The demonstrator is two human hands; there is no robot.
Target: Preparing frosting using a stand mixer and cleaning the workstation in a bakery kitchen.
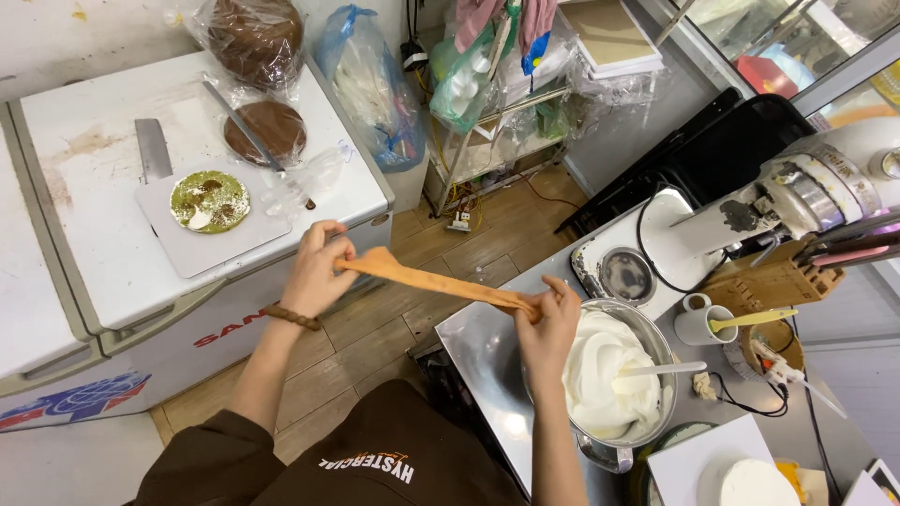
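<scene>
Cramped bakery kitchen, steel counter [478, 342] at right: we stretch an orange piping bag [436, 279] taut over the wooden floor, left hand [317, 267] gripping its wide end, right hand [548, 323] pinching its tip above the cream bowl [656, 342] at the counter's near edge.

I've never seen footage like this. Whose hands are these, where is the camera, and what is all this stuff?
There is no machine here: a person wears a camera on the head, looking down at their own two bare hands. The left hand and the right hand each grip one end of an orange piping bag, stretched out between them. Below the right hand, on a steel counter, stands a metal bowl of whipped cream with a white spatula in it. To the left, a chest freezer carries a white board with a small green cake.
</scene>
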